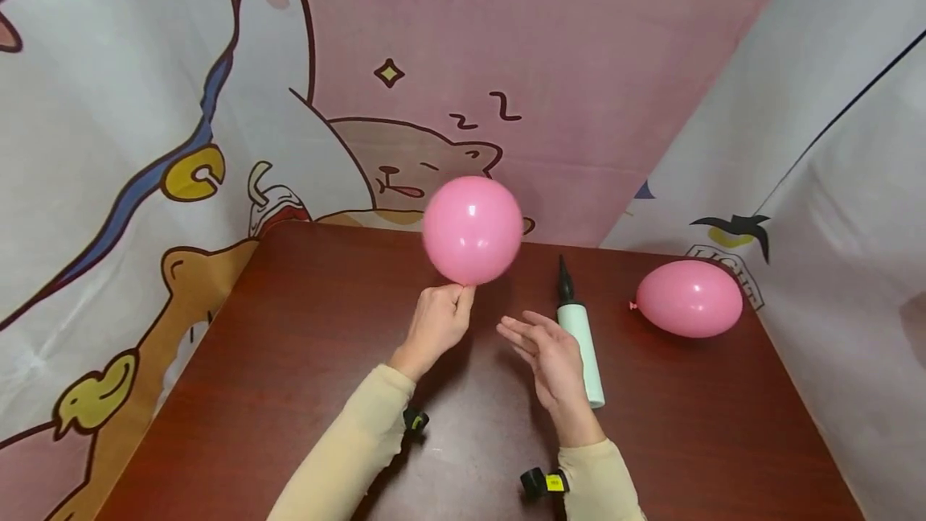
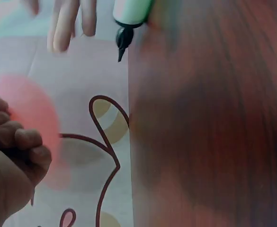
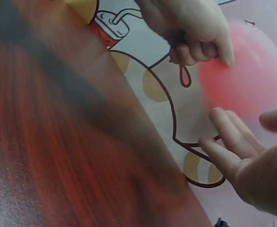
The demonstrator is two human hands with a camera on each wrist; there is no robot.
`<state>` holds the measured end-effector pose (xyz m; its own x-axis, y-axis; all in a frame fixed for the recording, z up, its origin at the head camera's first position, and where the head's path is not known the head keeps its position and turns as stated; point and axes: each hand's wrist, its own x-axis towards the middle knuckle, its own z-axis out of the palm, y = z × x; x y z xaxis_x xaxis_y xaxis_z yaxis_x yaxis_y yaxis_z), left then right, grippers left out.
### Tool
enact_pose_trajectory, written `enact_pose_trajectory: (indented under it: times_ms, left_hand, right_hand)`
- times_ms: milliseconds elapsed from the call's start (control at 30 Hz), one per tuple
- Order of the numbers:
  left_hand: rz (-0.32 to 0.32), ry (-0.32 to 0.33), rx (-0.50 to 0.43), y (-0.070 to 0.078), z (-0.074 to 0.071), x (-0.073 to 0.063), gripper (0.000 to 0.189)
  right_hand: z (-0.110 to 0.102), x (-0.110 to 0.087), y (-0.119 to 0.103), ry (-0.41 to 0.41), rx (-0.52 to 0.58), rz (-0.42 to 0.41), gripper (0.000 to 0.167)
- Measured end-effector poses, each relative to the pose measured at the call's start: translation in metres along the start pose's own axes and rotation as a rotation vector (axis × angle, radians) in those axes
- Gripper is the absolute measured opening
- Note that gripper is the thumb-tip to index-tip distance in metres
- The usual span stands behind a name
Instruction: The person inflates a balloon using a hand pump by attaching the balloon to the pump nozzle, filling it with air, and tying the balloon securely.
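A round, inflated pink balloon point(image 1: 473, 227) is held up above the table by my left hand point(image 1: 438, 323), whose curled fingers pinch its neck. The neck itself is hidden inside the fingers. In the right wrist view the same balloon point(image 3: 245, 71) sits just past the left hand point(image 3: 190, 33). My right hand point(image 1: 548, 356) hovers to the right and below, apart from the balloon, its fingers extended and holding nothing. Beside that hand lies a pale green balloon pump point(image 1: 581, 344) with a black nozzle, partly overlapped by the hand in the head view.
A second pink balloon point(image 1: 690, 298), tied off at its left end, lies at the right of the brown table point(image 1: 304, 392). Behind the table hangs a cartoon-printed curtain point(image 1: 579, 87). Small black cameras point(image 1: 535, 483) are strapped at both wrists.
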<state>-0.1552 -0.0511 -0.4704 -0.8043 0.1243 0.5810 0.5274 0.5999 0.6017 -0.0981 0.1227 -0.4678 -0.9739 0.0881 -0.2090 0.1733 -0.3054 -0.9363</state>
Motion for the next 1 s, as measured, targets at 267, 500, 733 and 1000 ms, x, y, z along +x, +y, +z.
enact_pose_trajectory:
  times_ms: [267, 500, 733, 1000]
  left_hand:
    - [-0.017, -0.303, -0.022, 0.012, 0.004, -0.012, 0.049]
    - [0.075, -0.340, 0.017, 0.024, 0.013, -0.020, 0.047]
    - [0.242, -0.270, 0.077, 0.028, 0.013, -0.029, 0.045]
    - [0.422, -0.182, 0.095, 0.027, 0.011, -0.044, 0.045]
  right_hand:
    - [0.014, 0.008, -0.001, -0.160, 0.057, -0.015, 0.059]
    - [0.027, 0.020, -0.003, -0.107, 0.186, -0.014, 0.050]
    - [0.023, 0.026, -0.004, -0.025, 0.370, -0.033, 0.040]
    - [0.010, 0.033, -0.014, 0.015, 0.421, -0.044, 0.052]
